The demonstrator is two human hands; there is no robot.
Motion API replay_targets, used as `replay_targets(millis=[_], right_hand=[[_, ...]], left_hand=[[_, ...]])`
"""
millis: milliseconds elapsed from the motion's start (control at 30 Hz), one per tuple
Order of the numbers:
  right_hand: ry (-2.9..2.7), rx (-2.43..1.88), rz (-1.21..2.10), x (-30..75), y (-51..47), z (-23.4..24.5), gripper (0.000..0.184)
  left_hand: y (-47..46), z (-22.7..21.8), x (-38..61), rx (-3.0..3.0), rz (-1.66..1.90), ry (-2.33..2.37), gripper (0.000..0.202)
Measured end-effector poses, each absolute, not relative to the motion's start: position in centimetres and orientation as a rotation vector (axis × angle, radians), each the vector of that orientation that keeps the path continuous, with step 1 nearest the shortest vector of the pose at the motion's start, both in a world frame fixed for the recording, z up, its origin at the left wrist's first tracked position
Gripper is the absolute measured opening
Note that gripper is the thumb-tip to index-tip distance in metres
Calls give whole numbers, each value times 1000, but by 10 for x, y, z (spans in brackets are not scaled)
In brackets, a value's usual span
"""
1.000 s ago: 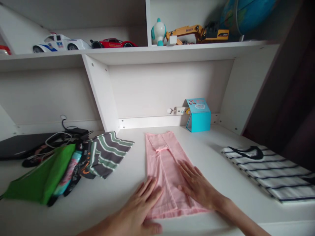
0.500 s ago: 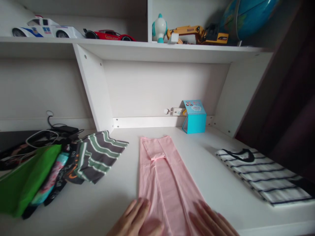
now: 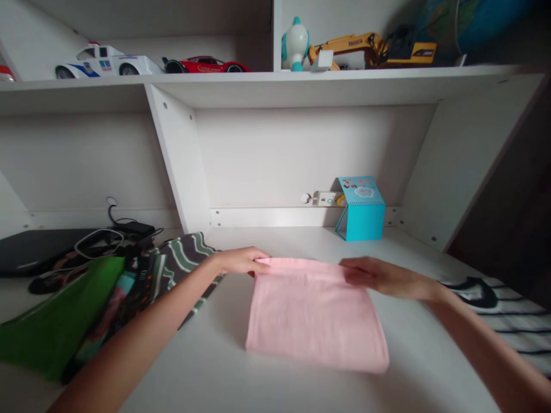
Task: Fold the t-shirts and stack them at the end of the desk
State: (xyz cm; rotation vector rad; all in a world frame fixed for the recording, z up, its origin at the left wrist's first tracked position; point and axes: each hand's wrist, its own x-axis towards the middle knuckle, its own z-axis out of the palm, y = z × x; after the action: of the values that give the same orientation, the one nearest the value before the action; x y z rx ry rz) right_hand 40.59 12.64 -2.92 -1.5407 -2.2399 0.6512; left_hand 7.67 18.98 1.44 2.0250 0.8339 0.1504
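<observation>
- Between both hands, toward the wearer from their grip: a soft pink fabric garment, folded into a flat, roughly rectangular panel [image 3: 316, 315].
- Left hand [image 3: 245, 261]: pinched onto the panel's far left corner, thumb on the near face.
- Right hand [image 3: 374, 274]: clamped at the far right corner; fingers slightly blurred, exact finger placement can't be told.
- Panel slopes down from the grip toward the wearer, near edge low over the smooth white desk [image 3: 206, 367]; can't tell if that edge touches.
- Step in hand, as judged: handling the folded panel by its far edge, probably squaring it up or laying it down. Looks well along, shape already compact.
- Next move seems to call for level hands, even tension across the far edge, and a release that keeps the layers together; one corner let go early could skew the fold.
- Left of the grip, partly behind the left forearm: a grey-and-green striped cloth [image 3: 185, 252], with a bright green cloth [image 3: 77, 310] farther out.
- Right of the grip, partly behind the right forearm: a white garment with thin black stripes [image 3: 516, 310].
- Beyond the grip, nearer the right hand: a bright blue tent-shaped desk calendar [image 3: 365, 221], well apart from the fabric.
</observation>
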Motion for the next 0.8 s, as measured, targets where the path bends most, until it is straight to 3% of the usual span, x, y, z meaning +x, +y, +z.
replay_targets(millis=[33, 200, 500, 667, 800], right_hand=[[-2247, -1512, 820, 398, 153, -27, 29], [-2218, -1558, 888, 383, 218, -53, 24], [-2222, -1691, 574, 386, 239, -77, 13], [-2185, -1765, 488, 382, 239, -93, 28], [-2206, -1791, 474, 381, 237, -93, 26]], left_hand=[[212, 0, 80, 1948, 159, 885, 23], [268, -52, 85, 1834, 185, 1034, 19], [296, -58, 85, 2283, 141, 1164, 18], [294, -69, 85, 2328, 170, 1201, 14], [289, -63, 88, 2336, 212, 1242, 11]])
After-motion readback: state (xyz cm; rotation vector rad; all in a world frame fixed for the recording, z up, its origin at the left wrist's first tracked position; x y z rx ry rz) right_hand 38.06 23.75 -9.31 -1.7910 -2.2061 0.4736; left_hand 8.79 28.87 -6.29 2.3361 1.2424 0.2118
